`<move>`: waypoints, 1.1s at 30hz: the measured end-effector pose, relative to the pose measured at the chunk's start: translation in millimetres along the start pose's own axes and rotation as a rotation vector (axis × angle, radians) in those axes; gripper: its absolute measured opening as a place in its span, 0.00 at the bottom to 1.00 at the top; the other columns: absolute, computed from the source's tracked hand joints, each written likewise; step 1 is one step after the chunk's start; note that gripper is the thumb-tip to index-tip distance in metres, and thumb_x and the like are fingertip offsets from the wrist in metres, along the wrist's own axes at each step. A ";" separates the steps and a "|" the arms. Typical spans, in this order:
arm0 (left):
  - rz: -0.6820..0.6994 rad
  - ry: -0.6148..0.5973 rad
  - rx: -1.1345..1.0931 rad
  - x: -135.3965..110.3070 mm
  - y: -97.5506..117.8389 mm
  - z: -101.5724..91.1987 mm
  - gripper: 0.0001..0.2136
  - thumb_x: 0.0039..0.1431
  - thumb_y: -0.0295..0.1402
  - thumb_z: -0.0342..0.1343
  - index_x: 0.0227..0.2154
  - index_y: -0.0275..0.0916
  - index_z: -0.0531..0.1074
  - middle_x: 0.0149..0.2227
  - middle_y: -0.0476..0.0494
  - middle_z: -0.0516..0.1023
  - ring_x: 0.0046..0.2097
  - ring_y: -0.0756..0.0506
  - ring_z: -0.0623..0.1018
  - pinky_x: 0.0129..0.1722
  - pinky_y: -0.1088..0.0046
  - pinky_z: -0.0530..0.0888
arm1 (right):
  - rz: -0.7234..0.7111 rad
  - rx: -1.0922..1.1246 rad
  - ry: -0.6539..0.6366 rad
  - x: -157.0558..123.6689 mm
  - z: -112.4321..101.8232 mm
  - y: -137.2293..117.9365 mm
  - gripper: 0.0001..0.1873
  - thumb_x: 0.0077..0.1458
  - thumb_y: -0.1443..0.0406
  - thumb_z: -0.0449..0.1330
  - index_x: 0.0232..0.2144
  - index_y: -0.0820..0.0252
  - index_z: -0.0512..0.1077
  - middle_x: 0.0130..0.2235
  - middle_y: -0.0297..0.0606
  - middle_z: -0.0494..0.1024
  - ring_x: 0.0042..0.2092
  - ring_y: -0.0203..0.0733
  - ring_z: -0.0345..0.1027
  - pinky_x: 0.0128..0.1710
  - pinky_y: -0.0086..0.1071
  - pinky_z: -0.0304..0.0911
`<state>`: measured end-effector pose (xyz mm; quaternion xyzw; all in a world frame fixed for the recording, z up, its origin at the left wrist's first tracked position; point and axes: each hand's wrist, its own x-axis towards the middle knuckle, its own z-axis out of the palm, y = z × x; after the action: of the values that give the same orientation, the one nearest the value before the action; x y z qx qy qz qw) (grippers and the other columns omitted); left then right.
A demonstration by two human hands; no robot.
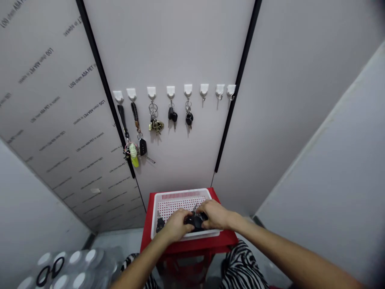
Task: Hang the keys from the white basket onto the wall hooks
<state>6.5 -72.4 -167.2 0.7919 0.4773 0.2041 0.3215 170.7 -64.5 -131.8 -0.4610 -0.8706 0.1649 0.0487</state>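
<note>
Both hands reach into a white plastic basket that rests on a red stool. My left hand has its fingers curled round the left side of a cluster of black keys. From the other side, my right hand closes its fingers on the same cluster. How many keys are between the hands is hidden. Another black key bunch lies at the basket's left end, apart from my hands.
White hooks run in a row across the wall panel. Several hold keys, including a car key on a strap and a brassy key bunch; the three rightmost hooks hold nothing. Capped bottles stand at lower left.
</note>
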 end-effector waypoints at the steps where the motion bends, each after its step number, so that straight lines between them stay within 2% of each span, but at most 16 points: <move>1: 0.000 -0.009 0.021 -1.4 0.5 3.0 0.17 0.35 0.30 0.51 0.35 0.38 0.64 0.35 0.45 0.68 0.37 0.47 0.66 0.36 0.75 0.61 | 0.002 -0.054 -0.003 -1.1 3.6 -1.2 0.13 0.29 0.65 0.57 0.25 0.60 0.69 0.28 0.37 0.71 0.33 0.39 0.60 0.31 0.28 0.52; 3: -0.021 -0.022 0.057 -0.7 1.7 4.3 0.17 0.35 0.28 0.50 0.35 0.38 0.64 0.35 0.46 0.68 0.36 0.48 0.66 0.34 0.76 0.61 | 0.027 -0.104 -0.008 0.9 6.8 -2.4 0.12 0.31 0.64 0.56 0.25 0.62 0.68 0.30 0.40 0.70 0.34 0.41 0.60 0.31 0.28 0.52; 6: -0.078 -0.037 0.061 5.0 0.0 -1.6 0.12 0.37 0.24 0.46 0.28 0.36 0.67 0.27 0.48 0.69 0.30 0.50 0.67 0.29 0.78 0.61 | 0.094 -0.031 0.030 9.2 8.2 1.2 0.08 0.36 0.66 0.52 0.24 0.62 0.67 0.27 0.38 0.70 0.31 0.37 0.59 0.28 0.26 0.51; 12: -0.178 0.032 -0.234 19.8 -5.0 -31.4 0.07 0.40 0.27 0.43 0.19 0.33 0.65 0.16 0.52 0.63 0.20 0.54 0.62 0.21 0.80 0.58 | 0.138 0.444 0.167 23.9 2.4 9.8 0.06 0.39 0.69 0.48 0.21 0.64 0.64 0.19 0.31 0.64 0.22 0.29 0.54 0.22 0.23 0.50; 16: -0.187 0.087 -0.423 27.5 -0.4 -50.5 0.07 0.41 0.30 0.43 0.17 0.33 0.64 0.16 0.52 0.63 0.20 0.55 0.62 0.21 0.80 0.58 | 0.213 0.777 0.169 28.8 -10.6 3.8 0.06 0.39 0.68 0.48 0.20 0.66 0.63 0.18 0.30 0.63 0.20 0.27 0.54 0.22 0.23 0.51; 20: -0.175 0.083 -0.529 30.3 11.8 -61.8 0.06 0.40 0.30 0.45 0.16 0.33 0.64 0.16 0.52 0.64 0.19 0.55 0.62 0.20 0.80 0.58 | 0.217 0.972 0.196 32.8 -19.1 -5.3 0.08 0.36 0.67 0.52 0.25 0.66 0.63 0.18 0.29 0.63 0.20 0.27 0.55 0.22 0.24 0.53; 26: -0.192 0.097 -0.653 29.6 36.1 -75.3 0.05 0.39 0.28 0.47 0.18 0.32 0.65 0.15 0.53 0.64 0.18 0.57 0.62 0.19 0.82 0.57 | 0.038 1.021 0.319 37.7 -23.2 -12.2 0.09 0.34 0.66 0.55 0.23 0.66 0.65 0.22 0.32 0.68 0.25 0.30 0.59 0.28 0.26 0.55; 33: -0.249 0.148 -0.998 30.4 43.5 -83.3 0.03 0.41 0.26 0.47 0.22 0.32 0.64 0.15 0.52 0.65 0.17 0.58 0.64 0.18 0.83 0.58 | 0.021 0.987 0.449 34.6 -41.5 -23.0 0.08 0.37 0.66 0.54 0.24 0.65 0.65 0.24 0.33 0.68 0.26 0.31 0.60 0.29 0.27 0.56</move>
<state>-4.8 -34.0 -76.9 0.4631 0.4338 0.4224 0.6473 142.7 -38.1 -87.4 -0.4158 -0.6532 0.4522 0.4427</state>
